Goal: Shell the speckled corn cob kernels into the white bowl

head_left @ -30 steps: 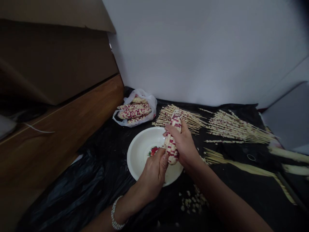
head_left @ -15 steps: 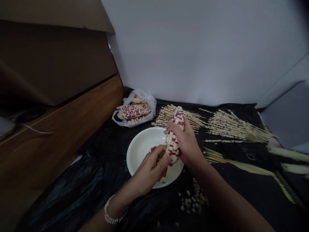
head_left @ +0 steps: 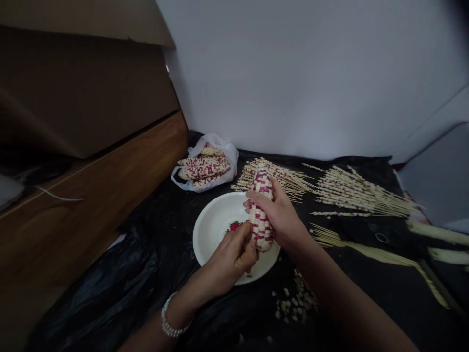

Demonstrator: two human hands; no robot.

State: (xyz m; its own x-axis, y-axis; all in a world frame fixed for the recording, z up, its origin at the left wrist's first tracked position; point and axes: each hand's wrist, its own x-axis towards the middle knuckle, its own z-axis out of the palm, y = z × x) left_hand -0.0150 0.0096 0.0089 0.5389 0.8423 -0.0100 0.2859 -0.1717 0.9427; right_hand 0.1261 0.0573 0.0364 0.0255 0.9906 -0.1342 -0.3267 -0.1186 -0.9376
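A white ear of corn with dark red kernels is held upright, slightly tilted, over a white basin. My right hand wraps round its upper right side, thumb across the front. At its lower left edge, my left hand is closed, with curled fingers and thumb against the ear. Those fingertips are partly hidden, so a loose kernel between them cannot be made out. The basin has a red and green pattern on its bottom.
More ears lie in a white plastic bag behind the basin. Skewers threaded with kernels lie back right, near bare sticks. Loose kernels lie in front on the black plastic sheet. A wooden board borders the left.
The ear of corn has tipped more upright and its top has moved left. My left hand has shifted slightly down from the ear's lower end to its left edge.
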